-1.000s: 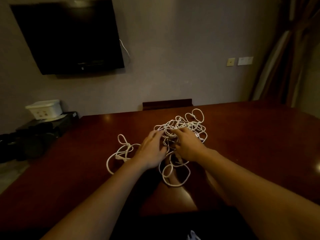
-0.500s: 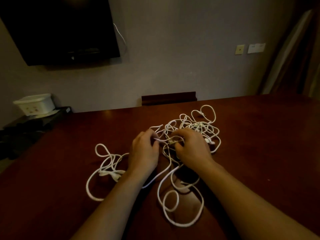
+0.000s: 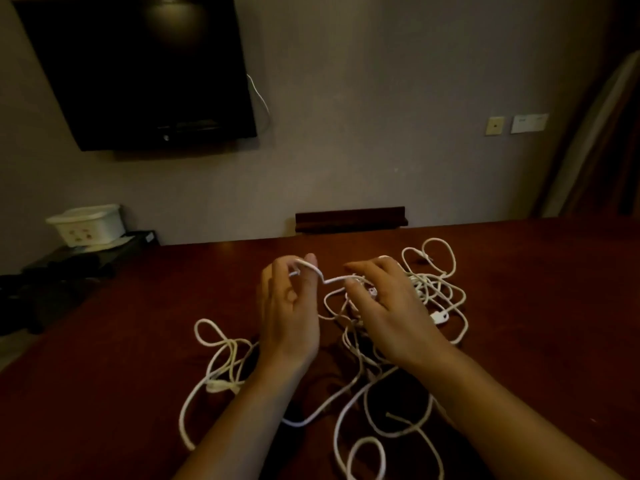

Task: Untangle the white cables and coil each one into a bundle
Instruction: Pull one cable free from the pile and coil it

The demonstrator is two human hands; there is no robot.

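A tangle of white cables lies spread over the dark red table, with loose loops at the left and near the front. My left hand is raised above the table and pinches one strand near its fingertips. That strand runs across to my right hand, which pinches it over the middle of the tangle. A white plug shows at the right side of the pile.
A chair back stands behind the table's far edge. A dark television hangs on the wall at the left. A white box sits on a low dark stand to the left. Curtains hang at the far right.
Both hands have lifted off the pile and moved apart, drawing one strand taut between them. The view has shifted closer to the cables.
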